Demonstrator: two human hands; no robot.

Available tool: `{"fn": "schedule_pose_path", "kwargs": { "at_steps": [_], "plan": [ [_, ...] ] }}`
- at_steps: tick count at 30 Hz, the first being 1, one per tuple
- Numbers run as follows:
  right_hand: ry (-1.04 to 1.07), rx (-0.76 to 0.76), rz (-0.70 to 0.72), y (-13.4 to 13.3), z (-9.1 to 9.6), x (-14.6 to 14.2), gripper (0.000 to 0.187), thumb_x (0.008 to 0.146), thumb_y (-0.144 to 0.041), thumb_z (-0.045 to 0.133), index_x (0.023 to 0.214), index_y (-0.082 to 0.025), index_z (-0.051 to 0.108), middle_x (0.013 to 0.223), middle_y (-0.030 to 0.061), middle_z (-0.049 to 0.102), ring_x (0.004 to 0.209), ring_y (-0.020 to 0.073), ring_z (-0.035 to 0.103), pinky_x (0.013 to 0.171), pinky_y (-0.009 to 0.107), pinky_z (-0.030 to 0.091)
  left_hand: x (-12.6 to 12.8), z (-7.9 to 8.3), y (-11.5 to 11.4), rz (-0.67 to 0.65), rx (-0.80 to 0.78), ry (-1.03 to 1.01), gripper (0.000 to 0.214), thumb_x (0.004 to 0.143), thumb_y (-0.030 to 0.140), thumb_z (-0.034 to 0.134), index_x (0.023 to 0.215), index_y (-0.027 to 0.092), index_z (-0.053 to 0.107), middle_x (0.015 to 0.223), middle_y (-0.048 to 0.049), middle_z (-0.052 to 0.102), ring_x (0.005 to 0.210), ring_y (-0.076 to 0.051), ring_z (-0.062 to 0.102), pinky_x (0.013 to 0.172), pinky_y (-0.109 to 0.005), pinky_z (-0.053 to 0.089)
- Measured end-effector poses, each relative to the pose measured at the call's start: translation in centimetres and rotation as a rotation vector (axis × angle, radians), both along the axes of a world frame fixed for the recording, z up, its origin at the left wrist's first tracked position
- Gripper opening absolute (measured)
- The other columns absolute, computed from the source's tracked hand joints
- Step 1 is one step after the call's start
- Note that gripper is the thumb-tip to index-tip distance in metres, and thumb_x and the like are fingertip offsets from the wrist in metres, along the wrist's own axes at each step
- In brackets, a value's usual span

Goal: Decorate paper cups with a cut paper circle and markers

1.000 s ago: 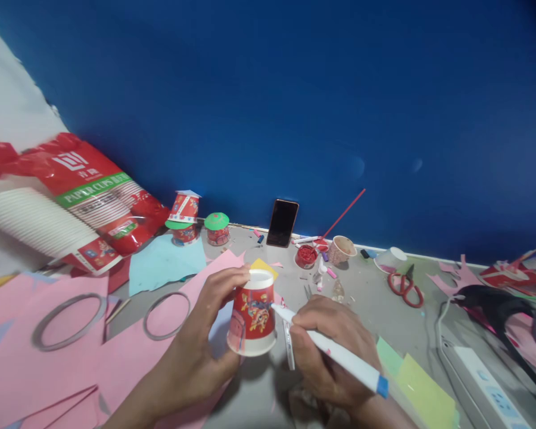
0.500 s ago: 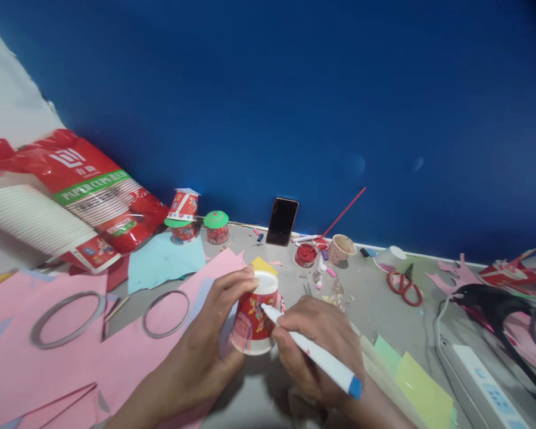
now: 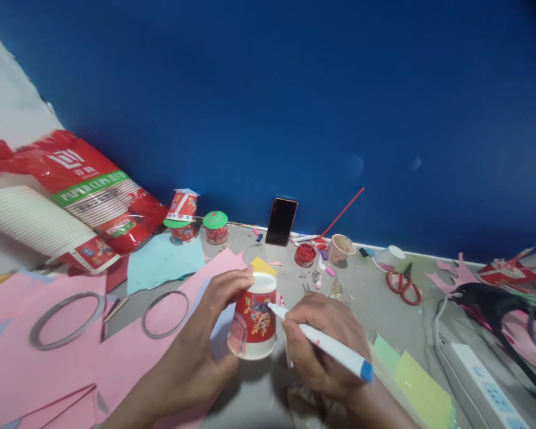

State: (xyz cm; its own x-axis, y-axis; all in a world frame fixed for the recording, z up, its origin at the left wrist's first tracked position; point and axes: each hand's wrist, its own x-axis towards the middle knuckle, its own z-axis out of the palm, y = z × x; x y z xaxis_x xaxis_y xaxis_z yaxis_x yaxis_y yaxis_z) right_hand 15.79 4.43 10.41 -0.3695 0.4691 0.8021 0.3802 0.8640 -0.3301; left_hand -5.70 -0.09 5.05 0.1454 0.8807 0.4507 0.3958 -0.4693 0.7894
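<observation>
My left hand (image 3: 205,339) is wrapped round an upside-down red paper cup (image 3: 254,319) with a printed picture, holding it just above the grey table (image 3: 366,298). My right hand (image 3: 324,345) grips a white marker with a blue end (image 3: 326,344). The marker's tip touches the right side of the cup. Both hands are low in the middle of the view.
Pink paper sheets (image 3: 49,363) with two tape rings (image 3: 166,314) lie left. A red bag of paper cups (image 3: 71,196) lies at far left. Decorated cups (image 3: 183,217), a phone (image 3: 282,221), small cups (image 3: 339,247), red scissors (image 3: 404,286) and a power strip (image 3: 482,375) lie about.
The cup has been tipped and turned back upright in my left hand, and the marker tip has shifted slightly along its side.
</observation>
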Motion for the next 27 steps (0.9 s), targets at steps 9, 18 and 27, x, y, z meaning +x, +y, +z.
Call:
{"fn": "schedule_pose_path", "kwargs": {
  "at_steps": [9, 18, 27],
  "plan": [
    [0.104, -0.058, -0.008, -0.10, 0.08, -0.05, 0.020, 0.098, -0.016, 0.057, 0.081, -0.021, 0.066, 0.062, -0.0021, 0.070, 0.051, 0.0118, 0.066, 0.053, 0.022, 0.053, -0.04, 0.08, -0.12, -0.008, -0.037, -0.075, 0.088, 0.077, 0.000, 0.064, 0.153, 0.043, 0.047, 0.155, -0.0069, 0.050, 0.153, -0.032, 0.047, 0.123, -0.048, 0.052],
    [0.200, -0.039, -0.004, 0.16, -0.22, -0.02, 0.016, 0.096, -0.013, 0.059, 0.084, -0.021, 0.066, 0.062, -0.0014, 0.069, 0.050, 0.0130, 0.065, 0.051, 0.024, 0.051, 0.03, 0.03, 0.08, -0.042, -0.039, -0.054, 0.087, 0.080, 0.000, 0.062, 0.155, 0.041, 0.043, 0.158, -0.0082, 0.046, 0.155, -0.031, 0.044, 0.126, -0.049, 0.048],
    [0.143, -0.057, 0.004, -0.05, -0.19, -0.20, 0.017, 0.098, -0.015, 0.058, 0.085, -0.021, 0.066, 0.064, -0.0016, 0.073, 0.052, 0.0129, 0.068, 0.053, 0.024, 0.054, 0.17, 0.03, 0.12, -0.023, 0.026, 0.070, 0.080, 0.084, 0.003, 0.061, 0.155, 0.036, 0.043, 0.158, -0.0104, 0.049, 0.154, -0.032, 0.046, 0.126, -0.052, 0.046]
  ]
}}
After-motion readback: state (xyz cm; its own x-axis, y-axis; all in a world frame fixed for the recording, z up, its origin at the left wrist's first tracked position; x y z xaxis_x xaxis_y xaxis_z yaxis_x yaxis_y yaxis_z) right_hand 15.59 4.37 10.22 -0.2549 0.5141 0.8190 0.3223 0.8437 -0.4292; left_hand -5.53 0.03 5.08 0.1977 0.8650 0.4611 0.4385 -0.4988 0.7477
